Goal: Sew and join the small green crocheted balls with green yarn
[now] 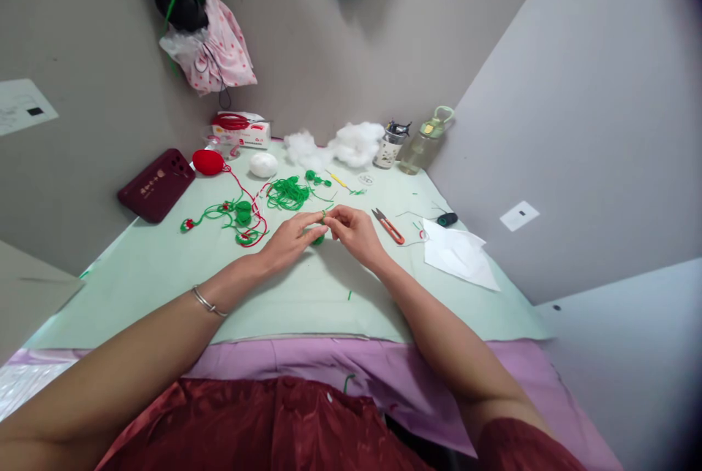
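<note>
Near the middle of the pale green table (296, 303), my left hand (293, 238) and my right hand (352, 232) meet at their fingertips. Between them they pinch a small piece of green yarn work (318, 240), mostly covered by my fingers. Just beyond my left hand lies a loose heap of green yarn (288, 194). Green crocheted pieces (243, 213) with red and white parts lie to its left. A yellow-handled hook (338, 180) is behind my hands, and orange snips (388, 227) rest right of my right hand.
At the left are a dark red phone (157, 186) and a red yarn ball (208, 161). White stuffing (357, 144), a pen cup (389, 146) and a bottle (425, 142) stand along the back. White paper (459, 254) and a dark thread spool (447, 219) lie right.
</note>
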### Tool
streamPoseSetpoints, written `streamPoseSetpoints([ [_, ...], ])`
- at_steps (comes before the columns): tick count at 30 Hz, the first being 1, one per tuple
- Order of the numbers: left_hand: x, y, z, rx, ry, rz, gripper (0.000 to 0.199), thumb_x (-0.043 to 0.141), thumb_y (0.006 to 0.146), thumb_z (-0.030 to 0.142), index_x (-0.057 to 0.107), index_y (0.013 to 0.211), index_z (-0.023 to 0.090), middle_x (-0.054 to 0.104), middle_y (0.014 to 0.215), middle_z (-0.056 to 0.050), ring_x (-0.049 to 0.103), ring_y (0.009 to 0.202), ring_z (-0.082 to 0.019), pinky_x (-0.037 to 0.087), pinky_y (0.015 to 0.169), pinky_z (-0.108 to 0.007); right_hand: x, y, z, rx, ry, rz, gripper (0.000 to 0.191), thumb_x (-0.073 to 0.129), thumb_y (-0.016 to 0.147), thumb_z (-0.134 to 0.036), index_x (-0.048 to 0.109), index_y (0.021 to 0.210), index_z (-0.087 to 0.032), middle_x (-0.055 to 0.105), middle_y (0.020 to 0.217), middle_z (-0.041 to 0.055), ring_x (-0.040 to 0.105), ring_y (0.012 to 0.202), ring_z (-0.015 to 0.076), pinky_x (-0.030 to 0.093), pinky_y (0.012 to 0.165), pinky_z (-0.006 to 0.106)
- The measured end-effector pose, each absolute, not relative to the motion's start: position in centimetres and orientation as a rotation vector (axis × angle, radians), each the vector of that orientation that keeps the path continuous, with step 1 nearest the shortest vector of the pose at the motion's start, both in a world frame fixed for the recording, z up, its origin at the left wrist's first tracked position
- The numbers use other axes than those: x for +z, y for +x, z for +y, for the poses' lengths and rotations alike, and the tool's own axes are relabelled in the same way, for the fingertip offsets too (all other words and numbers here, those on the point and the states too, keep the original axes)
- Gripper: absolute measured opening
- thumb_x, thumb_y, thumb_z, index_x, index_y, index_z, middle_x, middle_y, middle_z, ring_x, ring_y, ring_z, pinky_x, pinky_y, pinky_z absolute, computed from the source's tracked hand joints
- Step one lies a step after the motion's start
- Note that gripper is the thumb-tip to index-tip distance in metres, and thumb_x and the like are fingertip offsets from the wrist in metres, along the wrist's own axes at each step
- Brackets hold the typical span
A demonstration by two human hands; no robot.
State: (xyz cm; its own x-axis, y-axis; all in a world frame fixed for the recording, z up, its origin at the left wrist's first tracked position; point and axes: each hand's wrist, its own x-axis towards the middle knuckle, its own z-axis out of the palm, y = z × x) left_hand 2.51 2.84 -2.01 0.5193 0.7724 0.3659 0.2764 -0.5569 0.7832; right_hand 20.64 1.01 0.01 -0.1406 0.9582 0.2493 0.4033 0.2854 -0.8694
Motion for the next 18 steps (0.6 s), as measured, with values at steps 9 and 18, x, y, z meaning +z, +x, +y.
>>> streamPoseSetpoints([
  [9, -0.7, 2.1, 2.7, 1.057, 1.695, 0.881, 0.03, 0.059, 0.09, 0.044, 0.076, 0.085, 0.02, 0.074, 0.095, -0.006, 0.065, 0.095, -0.022, 0.046, 0.095, -0.037, 1.9, 21.0, 0.2, 1.001, -1.082, -1.496, 0.026, 0.067, 0.086, -0.042, 0.064, 0.079, -0.017, 0.057, 0.058, -0.0038, 0.043, 0.048, 0.0077, 0.033, 0.05, 0.023],
  [18, 0.5, 2.0, 2.3, 1.113, 1.597, 0.722, 0.025, 0.066, 0.089, 0.048, 0.081, 0.09, 0.028, 0.061, 0.141, -0.005, 0.04, 0.144, -0.029, 0.03, 0.117, -0.045, 1.4, 20.8, 0.6, 1.328, -0.936, -1.2, 0.031, 0.074, 0.08, -0.046, 0.058, 0.078, -0.019, 0.073, 0.09, 0.0006, 0.045, 0.044, 0.0036, 0.035, 0.046, 0.021],
])
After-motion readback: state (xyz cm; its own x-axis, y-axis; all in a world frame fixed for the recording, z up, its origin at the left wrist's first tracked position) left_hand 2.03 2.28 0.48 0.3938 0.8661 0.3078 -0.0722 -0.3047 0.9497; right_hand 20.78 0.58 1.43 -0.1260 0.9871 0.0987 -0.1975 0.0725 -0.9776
